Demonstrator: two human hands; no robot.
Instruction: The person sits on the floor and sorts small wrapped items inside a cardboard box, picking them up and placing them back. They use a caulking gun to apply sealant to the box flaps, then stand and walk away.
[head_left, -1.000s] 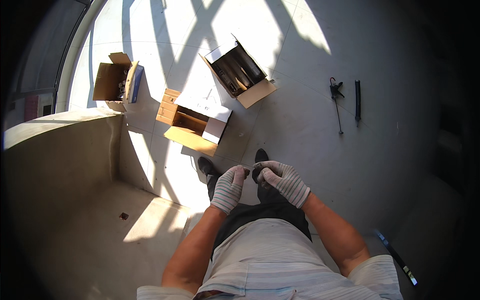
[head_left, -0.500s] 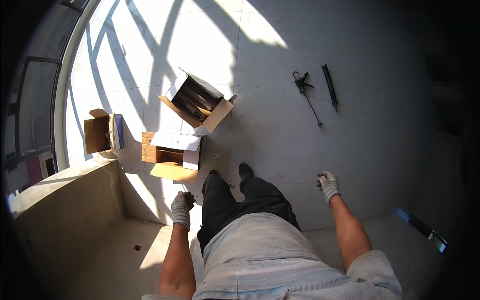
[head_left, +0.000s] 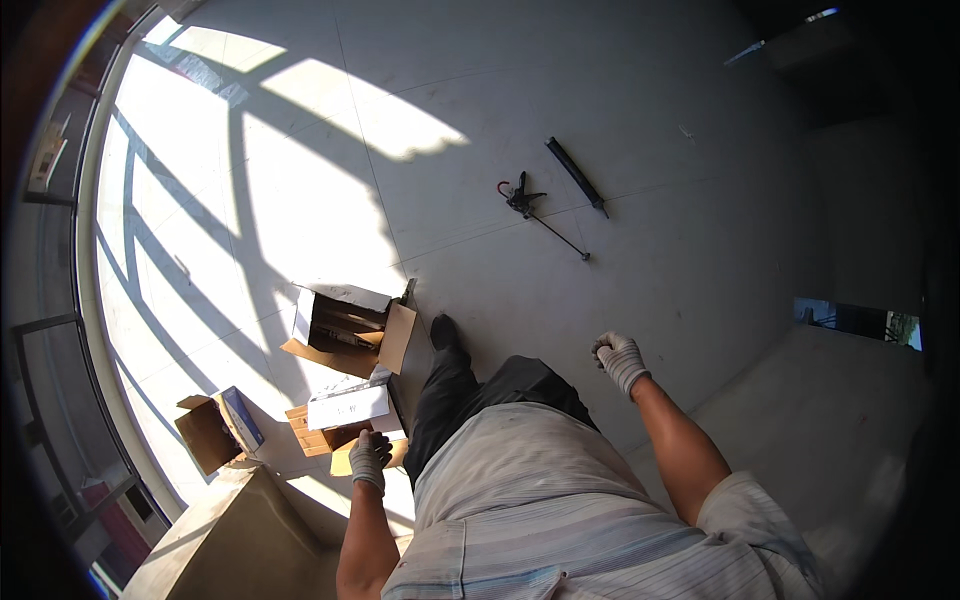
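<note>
My left hand, in a pale striped work glove with dark fingertips, hangs by my side with its fingers curled in. Below it in the picture's depth stands a cardboard box with white and brown flaps spread. My right hand, gloved alike, is held out to the right above the bare floor, its fingers folded and nothing showing in them. Ahead on the floor lies a caulking gun with a red hook and a long thin rod. Close beside it is a black tube. Neither hand touches anything.
Another open cardboard box holds dark items just left of my foot. A smaller blue-sided box sits farther left, near a low wall. Window frames run along the left, throwing sunlit bands across the floor.
My view has turned and moved forward, with a step taken. The boxes now lie nearer to me and lower left; the caulking gun and tube appear farther left. Both hands remain curled.
</note>
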